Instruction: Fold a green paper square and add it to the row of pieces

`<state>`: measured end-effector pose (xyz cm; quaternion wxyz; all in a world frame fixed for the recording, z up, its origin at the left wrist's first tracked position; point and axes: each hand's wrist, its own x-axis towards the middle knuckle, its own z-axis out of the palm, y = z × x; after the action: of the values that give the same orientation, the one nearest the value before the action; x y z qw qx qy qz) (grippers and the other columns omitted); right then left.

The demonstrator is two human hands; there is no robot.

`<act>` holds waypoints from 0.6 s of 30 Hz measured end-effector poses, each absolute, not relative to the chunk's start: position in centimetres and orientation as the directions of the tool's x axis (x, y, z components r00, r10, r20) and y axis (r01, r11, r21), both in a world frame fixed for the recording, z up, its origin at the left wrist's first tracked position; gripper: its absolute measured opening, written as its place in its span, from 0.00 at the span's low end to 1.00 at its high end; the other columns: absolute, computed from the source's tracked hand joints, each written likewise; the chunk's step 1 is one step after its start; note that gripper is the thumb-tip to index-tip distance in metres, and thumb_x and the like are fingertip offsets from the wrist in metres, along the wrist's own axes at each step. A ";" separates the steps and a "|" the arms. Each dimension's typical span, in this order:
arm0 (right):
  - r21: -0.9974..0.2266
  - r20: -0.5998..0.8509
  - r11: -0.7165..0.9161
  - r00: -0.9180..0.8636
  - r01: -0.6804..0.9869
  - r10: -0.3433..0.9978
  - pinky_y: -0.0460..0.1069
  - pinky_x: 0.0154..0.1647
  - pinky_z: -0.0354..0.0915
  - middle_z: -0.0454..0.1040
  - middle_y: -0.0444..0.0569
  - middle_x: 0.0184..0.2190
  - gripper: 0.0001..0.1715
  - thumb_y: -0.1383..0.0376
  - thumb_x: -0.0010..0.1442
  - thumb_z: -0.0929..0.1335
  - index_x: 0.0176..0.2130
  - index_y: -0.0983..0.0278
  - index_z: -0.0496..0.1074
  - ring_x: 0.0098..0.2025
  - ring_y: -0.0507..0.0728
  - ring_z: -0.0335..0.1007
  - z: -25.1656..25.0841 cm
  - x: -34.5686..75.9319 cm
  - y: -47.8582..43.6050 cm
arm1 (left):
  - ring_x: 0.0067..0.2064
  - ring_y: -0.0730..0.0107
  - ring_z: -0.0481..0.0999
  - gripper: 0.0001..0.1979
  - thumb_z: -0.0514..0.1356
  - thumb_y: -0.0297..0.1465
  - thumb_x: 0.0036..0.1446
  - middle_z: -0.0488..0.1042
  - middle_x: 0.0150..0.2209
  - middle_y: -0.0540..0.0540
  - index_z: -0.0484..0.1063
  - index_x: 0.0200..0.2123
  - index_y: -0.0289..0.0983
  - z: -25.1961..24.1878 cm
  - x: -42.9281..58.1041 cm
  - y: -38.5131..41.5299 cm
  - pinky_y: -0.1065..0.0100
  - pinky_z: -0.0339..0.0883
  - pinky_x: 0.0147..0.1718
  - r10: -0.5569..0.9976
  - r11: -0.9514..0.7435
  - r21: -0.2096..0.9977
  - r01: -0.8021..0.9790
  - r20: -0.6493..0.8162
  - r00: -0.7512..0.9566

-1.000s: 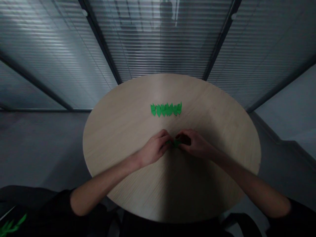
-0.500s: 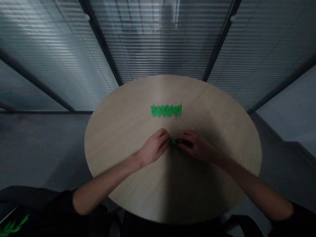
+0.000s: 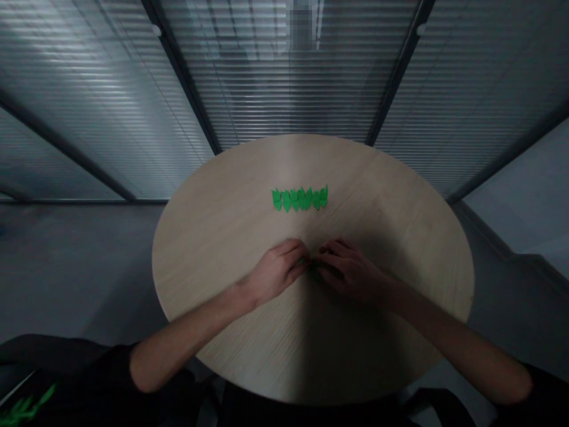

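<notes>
My left hand (image 3: 279,268) and my right hand (image 3: 349,271) meet near the middle of the round table, fingertips almost touching. Between them is a small green piece (image 3: 315,271) that looks like folded paper, mostly covered by fingers and dim in shadow. The left thumb and fingers pinch its left part, where a bit of green shows. On its other side the right hand's fingers close on it, several of them bent over the top. Just beyond my hands lies a row of similar green folded pieces (image 3: 302,199), side by side, with pointed ends.
The light wood table (image 3: 213,237) has a rounded edge, and my right arm's side is in deep shadow. Glass panels with blinds (image 3: 288,107) stand behind it. Something green and leaf-like (image 3: 29,409) shows at the lower left corner.
Both hands have shifted slightly toward me, and the right fingers have lowered over the green piece, so less of it shows. The row of green pieces is unmoved.
</notes>
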<state>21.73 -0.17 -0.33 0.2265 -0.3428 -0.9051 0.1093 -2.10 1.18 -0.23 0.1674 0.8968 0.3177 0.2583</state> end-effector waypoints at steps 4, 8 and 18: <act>-0.347 0.380 0.778 -0.679 0.524 0.628 0.60 0.56 0.68 0.77 0.57 0.47 0.13 0.70 0.69 0.65 0.48 0.64 0.78 0.49 0.62 0.71 -0.4 22.0 0.0 | 0.44 0.61 0.77 0.08 0.55 0.27 0.71 0.75 0.43 0.41 0.74 0.44 0.34 -0.3 -2.1 1.3 0.60 0.75 0.45 0.664 -0.723 0.523 0.451 0.347 0.662; -0.350 0.421 0.802 -0.683 0.484 0.596 0.60 0.60 0.68 0.77 0.57 0.53 0.15 0.71 0.68 0.67 0.52 0.64 0.77 0.56 0.63 0.71 -0.6 22.1 0.3 | 0.49 0.59 0.76 0.07 0.56 0.29 0.71 0.73 0.49 0.38 0.73 0.46 0.34 -0.3 -2.2 1.4 0.60 0.75 0.48 0.665 -0.728 0.518 0.449 0.375 0.646; -0.278 0.437 0.750 -0.616 0.600 0.656 0.60 0.55 0.69 0.80 0.54 0.45 0.09 0.63 0.68 0.71 0.46 0.63 0.80 0.49 0.63 0.72 -0.9 21.9 0.2 | 0.39 0.58 0.73 0.11 0.57 0.34 0.71 0.74 0.38 0.40 0.76 0.41 0.33 0.4 -2.3 1.4 0.59 0.71 0.40 0.653 -0.757 0.376 0.535 0.411 0.636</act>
<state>21.85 0.25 -0.92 0.2638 -0.3499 -0.8973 0.0523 -2.28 1.42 0.38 0.1098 0.8977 0.3309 0.2696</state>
